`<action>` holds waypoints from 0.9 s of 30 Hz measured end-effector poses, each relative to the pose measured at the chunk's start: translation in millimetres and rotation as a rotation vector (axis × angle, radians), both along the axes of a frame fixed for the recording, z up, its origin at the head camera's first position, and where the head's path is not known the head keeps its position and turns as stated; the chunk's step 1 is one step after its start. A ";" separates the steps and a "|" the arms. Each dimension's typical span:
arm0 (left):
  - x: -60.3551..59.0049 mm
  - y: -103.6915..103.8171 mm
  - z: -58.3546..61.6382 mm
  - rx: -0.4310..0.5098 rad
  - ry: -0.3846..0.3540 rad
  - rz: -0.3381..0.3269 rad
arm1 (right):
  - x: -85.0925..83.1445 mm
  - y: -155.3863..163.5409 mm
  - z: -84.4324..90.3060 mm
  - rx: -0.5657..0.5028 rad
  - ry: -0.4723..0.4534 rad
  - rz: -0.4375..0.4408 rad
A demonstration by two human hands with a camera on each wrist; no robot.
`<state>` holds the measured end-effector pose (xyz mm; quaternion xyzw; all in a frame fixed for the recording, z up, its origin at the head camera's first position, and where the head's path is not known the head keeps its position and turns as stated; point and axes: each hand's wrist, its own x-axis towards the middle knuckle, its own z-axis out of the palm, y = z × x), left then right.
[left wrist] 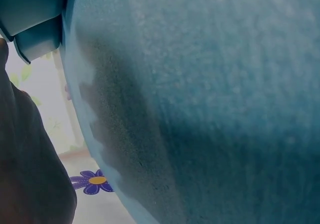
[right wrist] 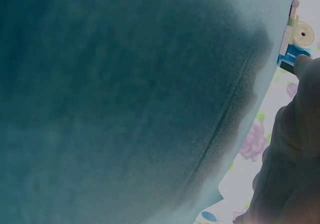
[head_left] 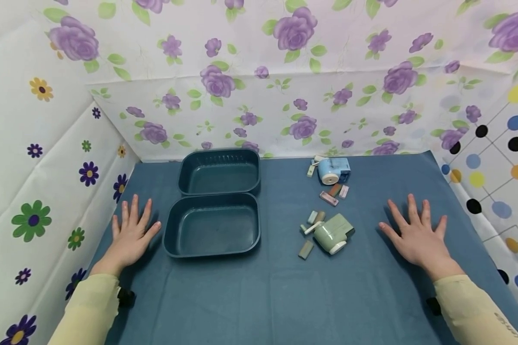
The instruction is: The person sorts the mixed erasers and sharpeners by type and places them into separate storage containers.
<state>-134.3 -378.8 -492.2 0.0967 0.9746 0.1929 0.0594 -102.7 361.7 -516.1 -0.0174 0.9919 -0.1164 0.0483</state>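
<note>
My left hand (head_left: 131,235) is held with fingers spread and straight, just left of the front dark teal tray (head_left: 211,254), holding nothing. A second teal tray (head_left: 220,154) sits directly behind it. On the right, my right hand (head_left: 418,238) also has its fingers spread and holds nothing. Between the trays and that hand lies a green crank pencil sharpener (head_left: 326,238) with several small eraser-like blocks (head_left: 305,249) around it. Farther back is a blue crank pencil sharpener (head_left: 335,168), with more such blocks (head_left: 329,199) beside it. In the right wrist view, the blue sharpener (right wrist: 298,52) shows past the hand.
A blue cloth (head_left: 276,297) covers the table. Behind it hangs a white sheet with purple roses (head_left: 302,127). Flower-printed sheeting (head_left: 33,220) flanks the left side, and dotted sheeting (head_left: 500,208) the right.
</note>
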 end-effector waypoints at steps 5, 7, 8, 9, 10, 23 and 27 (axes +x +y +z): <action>-0.1 -0.6 -0.8 0.003 0.005 0.001 | 0.0 -0.2 -0.2 -0.002 0.006 -0.001; -0.1 -1.1 -1.5 0.004 0.007 0.003 | 0.1 -0.2 -0.4 -0.001 0.006 -0.001; 0.1 -1.2 -1.6 0.004 0.007 0.004 | 0.1 -0.2 -0.6 -0.002 0.006 -0.001; 0.1 -1.1 -1.8 0.005 0.006 0.004 | 0.2 0.0 -0.7 -0.002 0.006 -0.002; 0.2 -0.9 -1.9 0.004 0.006 0.004 | 0.3 0.2 -0.8 0.000 0.007 -0.003; -0.1 0.4 -1.6 0.003 0.022 0.023 | 0.9 0.6 0.5 0.015 0.004 -0.001; -0.5 1.4 -1.6 0.001 0.027 0.027 | 2.3 0.3 0.0 -0.007 -0.002 -0.008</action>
